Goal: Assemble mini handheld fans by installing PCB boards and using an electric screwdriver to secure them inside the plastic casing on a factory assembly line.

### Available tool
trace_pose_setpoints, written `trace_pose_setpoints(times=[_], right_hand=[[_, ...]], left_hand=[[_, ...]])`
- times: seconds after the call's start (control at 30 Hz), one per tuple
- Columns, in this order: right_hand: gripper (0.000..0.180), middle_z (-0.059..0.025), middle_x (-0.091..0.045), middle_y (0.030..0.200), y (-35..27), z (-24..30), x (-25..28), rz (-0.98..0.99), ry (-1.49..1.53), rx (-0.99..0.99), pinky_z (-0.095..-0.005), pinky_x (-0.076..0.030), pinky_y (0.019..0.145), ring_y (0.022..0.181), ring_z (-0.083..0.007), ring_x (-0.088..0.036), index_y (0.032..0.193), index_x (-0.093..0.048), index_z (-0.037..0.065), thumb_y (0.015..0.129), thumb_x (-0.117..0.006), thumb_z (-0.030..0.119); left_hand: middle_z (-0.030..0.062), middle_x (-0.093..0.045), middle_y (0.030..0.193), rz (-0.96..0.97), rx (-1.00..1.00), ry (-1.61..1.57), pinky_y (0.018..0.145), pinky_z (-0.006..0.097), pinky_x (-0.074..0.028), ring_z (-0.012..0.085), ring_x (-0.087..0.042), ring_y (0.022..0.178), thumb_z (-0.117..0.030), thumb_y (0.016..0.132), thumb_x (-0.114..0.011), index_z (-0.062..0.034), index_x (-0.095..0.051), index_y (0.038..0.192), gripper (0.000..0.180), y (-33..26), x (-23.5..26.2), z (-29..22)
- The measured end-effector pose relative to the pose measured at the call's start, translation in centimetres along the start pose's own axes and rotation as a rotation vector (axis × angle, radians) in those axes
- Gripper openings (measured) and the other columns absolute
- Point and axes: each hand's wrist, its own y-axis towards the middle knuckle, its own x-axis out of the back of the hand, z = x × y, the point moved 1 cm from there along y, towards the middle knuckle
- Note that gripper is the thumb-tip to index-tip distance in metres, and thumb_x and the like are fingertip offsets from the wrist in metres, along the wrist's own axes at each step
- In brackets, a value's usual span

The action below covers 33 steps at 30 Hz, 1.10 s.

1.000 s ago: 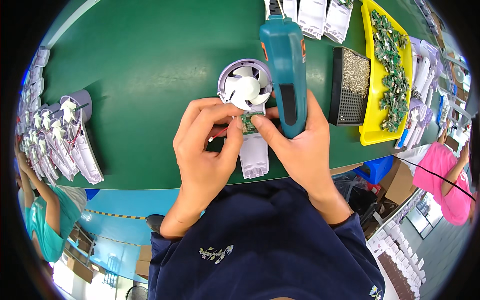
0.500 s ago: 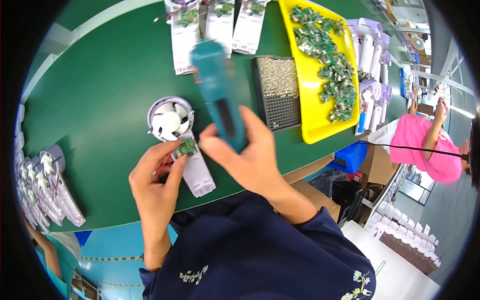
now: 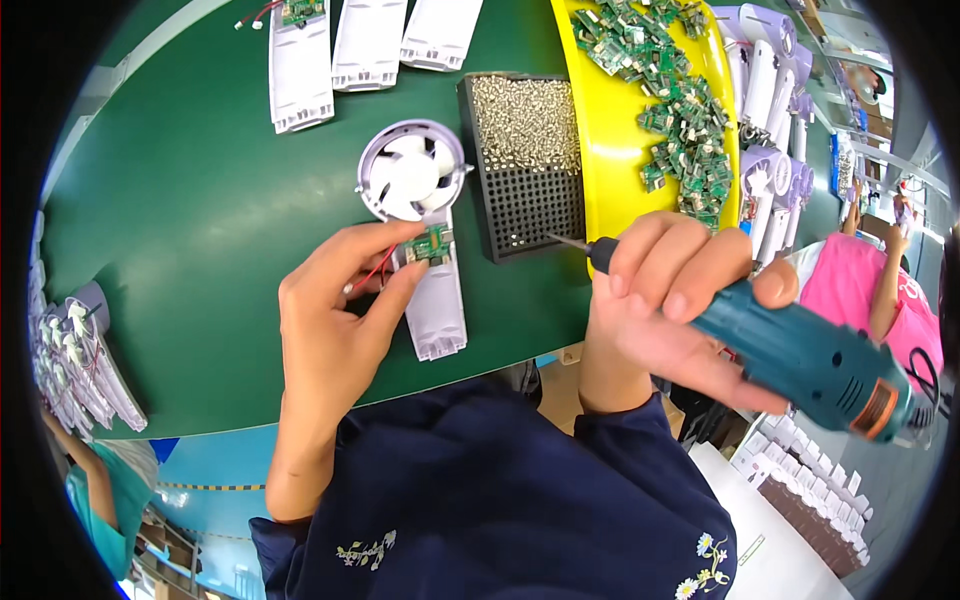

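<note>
A lavender handheld fan half point(image 3: 437, 315) lies on the green table, its white fan blades point(image 3: 408, 172) in the round ring at the far end. My left hand point(image 3: 335, 310) pinches a small green circuit board point(image 3: 431, 244) between thumb and fingers, at the top of the fan's handle. Red wires point(image 3: 372, 272) run from the board beside my fingers. My right hand point(image 3: 665, 300) is wrapped round a teal electric screwdriver point(image 3: 800, 345), held tilted with its bit pointing left. The bit's tip appears over the right edge of the black screw tray point(image 3: 490, 215); whether it touches cannot be told.
Small screws fill the tray's far part. A yellow tray point(image 3: 615, 165) of circuit boards stands beside it. More fan halves point(image 3: 300, 90) lie at the back, others point(image 3: 85, 365) at the left edge, and assembled-looking fans point(image 3: 765, 170) at the right. Two other people are near the table.
My right hand has swung the screwdriver from upright beside the fan to the right, its bit now toward the screw tray. The view has shifted; my left hand stays on the board.
</note>
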Motion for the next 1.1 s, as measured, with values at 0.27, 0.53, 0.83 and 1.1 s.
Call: trace_pose_setpoints(times=[0.27, 0.53, 0.83, 1.1], right_hand=[[0.086, -0.0101, -0.053, 0.083, 0.0, -0.9, 0.0, 0.062, 0.026, -0.058, -0.0349, -0.042, 0.050, 0.058, -0.0206, -0.048, 0.132, -0.046, 0.009, 0.084, -0.049, 0.081], [0.093, -0.0099, -0.052, 0.083, -0.5, -1.7, 0.0, 0.103, -0.007, -0.057, -0.0348, -0.041, 0.049, 0.056, -0.0202, -0.047, 0.134, -0.044, 0.010, 0.080, -0.046, 0.086], [0.094, -0.0097, -0.052, 0.082, -0.5, -1.8, -0.6, 0.160, -0.050, -0.065, -0.0350, -0.041, 0.050, 0.057, -0.0202, -0.047, 0.134, -0.044, 0.009, 0.080, -0.045, 0.086], [0.092, -0.0088, -0.051, 0.081, -0.1, -0.9, -1.1, 0.173, -0.101, -0.052, -0.0342, -0.040, 0.049, 0.055, -0.0192, -0.047, 0.135, -0.045, 0.009, 0.081, -0.050, 0.084]], left_hand=[[0.0085, -0.070, 0.101, -0.002, -0.027, -0.064, 0.069, 0.022, -0.055, 0.0107, -0.066, 0.082, 0.007, 0.082, -0.073, -0.0010, -0.071, 0.111, 0.030, 0.1, -1.0, 0.4], [0.0075, -0.070, 0.100, 0.003, -0.018, -0.067, 0.068, 0.021, -0.054, 0.0088, -0.063, 0.080, 0.008, 0.082, -0.073, -0.0008, -0.071, 0.110, 0.030, 0.2, -1.1, 0.2], [0.0078, -0.070, 0.099, -0.003, -0.032, -0.072, 0.067, 0.022, -0.055, 0.0098, -0.064, 0.079, 0.006, 0.081, -0.074, -0.0017, -0.072, 0.110, 0.030, 0.1, -1.0, 0.3], [0.0076, -0.070, 0.100, 0.000, -0.043, -0.051, 0.067, 0.023, -0.057, 0.0103, -0.065, 0.079, 0.005, 0.081, -0.075, -0.0041, -0.072, 0.110, 0.030, 0.3, -0.9, 0.3]])
